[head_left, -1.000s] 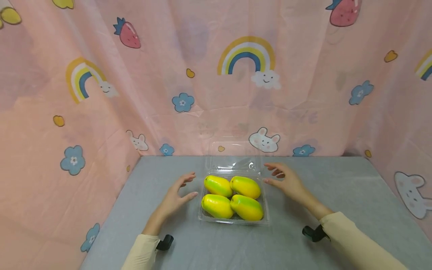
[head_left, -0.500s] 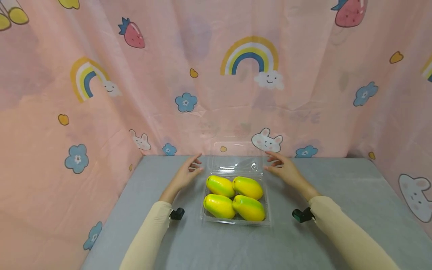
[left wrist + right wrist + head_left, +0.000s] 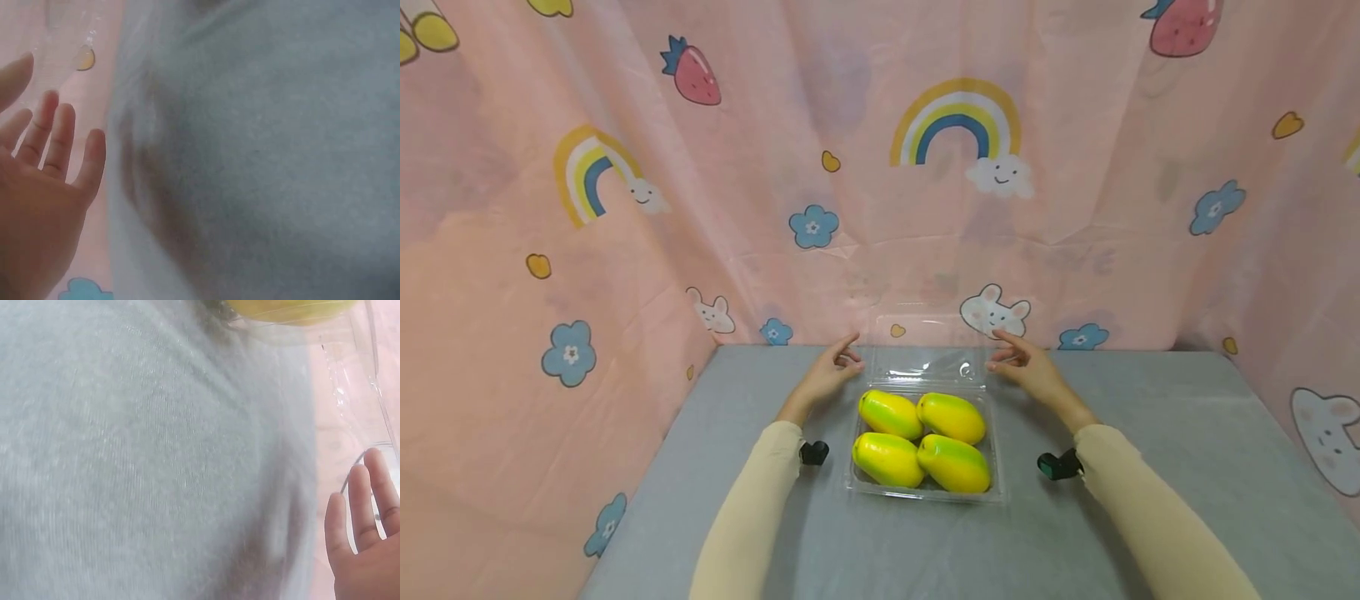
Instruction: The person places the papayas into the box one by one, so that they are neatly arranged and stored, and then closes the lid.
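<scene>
A clear plastic clamshell box (image 3: 925,495) lies in the middle of the table, filled with several yellow-green mangoes (image 3: 955,463) in two rows. Its transparent lid (image 3: 928,362) stands raised at the back. My left hand (image 3: 827,375) is beside the lid's left edge, fingers relaxed and nothing held. On the other side, my right hand (image 3: 1030,372) is at the lid's right edge, thumb and fingers apart. The right wrist view shows the tips of the right fingers (image 3: 360,506) close to the clear lid edge, with part of a mango (image 3: 290,307) at the top.
A grey cloth covers the table (image 3: 1150,433). Behind and at both sides hangs a pink curtain (image 3: 760,150) printed with rainbows, rabbits and flowers. Each wrist carries a small black camera (image 3: 1060,465) below a beige sleeve (image 3: 1150,508).
Both hands have moved forward from beside the mangoes to the two sides of the raised lid, the left one also inward to the right. The box and mangoes stay in place.
</scene>
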`<state>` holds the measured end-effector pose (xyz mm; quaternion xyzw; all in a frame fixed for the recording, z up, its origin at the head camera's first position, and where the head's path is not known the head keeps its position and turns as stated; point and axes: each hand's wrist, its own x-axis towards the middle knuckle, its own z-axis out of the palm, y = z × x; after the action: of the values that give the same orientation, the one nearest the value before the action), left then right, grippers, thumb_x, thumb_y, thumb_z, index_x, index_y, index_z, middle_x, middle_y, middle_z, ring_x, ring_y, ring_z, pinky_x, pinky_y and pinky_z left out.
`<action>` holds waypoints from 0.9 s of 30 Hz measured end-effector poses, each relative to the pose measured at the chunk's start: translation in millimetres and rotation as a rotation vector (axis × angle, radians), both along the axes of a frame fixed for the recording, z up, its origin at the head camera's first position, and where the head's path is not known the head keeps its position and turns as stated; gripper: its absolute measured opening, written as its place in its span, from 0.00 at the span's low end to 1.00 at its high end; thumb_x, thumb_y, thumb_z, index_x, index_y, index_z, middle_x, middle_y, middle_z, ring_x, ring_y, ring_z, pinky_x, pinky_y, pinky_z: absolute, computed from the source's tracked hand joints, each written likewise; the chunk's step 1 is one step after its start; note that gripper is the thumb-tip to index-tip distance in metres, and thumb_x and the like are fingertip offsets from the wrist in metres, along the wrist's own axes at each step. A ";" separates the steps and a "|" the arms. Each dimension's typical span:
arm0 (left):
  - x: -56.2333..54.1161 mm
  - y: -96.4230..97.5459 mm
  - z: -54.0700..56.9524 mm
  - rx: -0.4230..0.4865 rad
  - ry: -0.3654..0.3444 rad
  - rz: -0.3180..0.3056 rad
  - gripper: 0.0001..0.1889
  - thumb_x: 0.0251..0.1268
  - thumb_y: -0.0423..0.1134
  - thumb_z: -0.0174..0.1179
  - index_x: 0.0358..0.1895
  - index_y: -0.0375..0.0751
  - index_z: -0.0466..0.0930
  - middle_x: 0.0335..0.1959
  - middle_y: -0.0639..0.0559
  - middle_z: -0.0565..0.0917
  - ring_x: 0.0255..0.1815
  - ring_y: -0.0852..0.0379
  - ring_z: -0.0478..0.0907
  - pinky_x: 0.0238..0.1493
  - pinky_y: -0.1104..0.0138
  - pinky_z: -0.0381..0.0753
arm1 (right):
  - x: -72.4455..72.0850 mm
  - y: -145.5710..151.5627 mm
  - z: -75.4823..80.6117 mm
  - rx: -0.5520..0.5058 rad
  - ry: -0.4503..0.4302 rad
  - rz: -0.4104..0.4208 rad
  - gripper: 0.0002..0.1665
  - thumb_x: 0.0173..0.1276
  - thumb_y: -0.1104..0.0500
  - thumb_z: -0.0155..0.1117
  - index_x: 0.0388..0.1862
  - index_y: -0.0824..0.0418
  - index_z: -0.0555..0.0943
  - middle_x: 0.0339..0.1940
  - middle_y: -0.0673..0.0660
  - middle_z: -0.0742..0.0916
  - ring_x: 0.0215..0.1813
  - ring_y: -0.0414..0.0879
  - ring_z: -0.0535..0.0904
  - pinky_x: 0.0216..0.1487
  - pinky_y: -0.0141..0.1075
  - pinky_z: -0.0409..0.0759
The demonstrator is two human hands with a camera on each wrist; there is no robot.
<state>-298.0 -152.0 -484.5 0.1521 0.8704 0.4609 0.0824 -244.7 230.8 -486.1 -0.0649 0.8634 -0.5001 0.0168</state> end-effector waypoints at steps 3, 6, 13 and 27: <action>-1.4 3.2 0.2 -0.020 -0.007 0.000 0.34 0.72 0.42 0.58 0.78 0.49 0.57 0.53 0.45 0.80 0.55 0.46 0.77 0.60 0.53 0.78 | -0.9 -1.8 -2.0 -0.002 -0.009 -0.004 0.43 0.70 0.46 0.64 0.79 0.52 0.59 0.56 0.65 0.83 0.56 0.56 0.79 0.51 0.36 0.80; -2.3 5.7 0.2 -0.014 -0.021 0.005 0.33 0.72 0.40 0.58 0.77 0.50 0.58 0.50 0.46 0.80 0.51 0.50 0.76 0.55 0.60 0.78 | -1.6 -3.7 -4.4 0.005 -0.020 -0.005 0.42 0.70 0.47 0.64 0.79 0.52 0.59 0.55 0.65 0.84 0.56 0.56 0.80 0.52 0.38 0.81; -5.8 10.0 -1.7 0.049 -0.019 -0.016 0.33 0.72 0.33 0.57 0.77 0.47 0.58 0.46 0.43 0.79 0.46 0.52 0.75 0.46 0.69 0.75 | -3.5 -5.6 -8.9 -0.002 -0.032 -0.017 0.40 0.71 0.49 0.63 0.79 0.51 0.60 0.53 0.64 0.85 0.52 0.51 0.82 0.51 0.36 0.81; -4.7 10.2 -1.3 0.131 -0.020 -0.006 0.34 0.70 0.30 0.57 0.77 0.49 0.58 0.47 0.40 0.78 0.44 0.53 0.74 0.45 0.73 0.75 | -3.2 -8.9 -7.6 -0.055 -0.016 -0.034 0.41 0.70 0.52 0.65 0.78 0.51 0.60 0.49 0.66 0.86 0.46 0.51 0.82 0.46 0.31 0.79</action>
<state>-302.6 -141.9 -485.9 0.1553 0.8371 0.5180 0.0822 -247.9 221.9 -493.6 -0.0466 0.8500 -0.5245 0.0132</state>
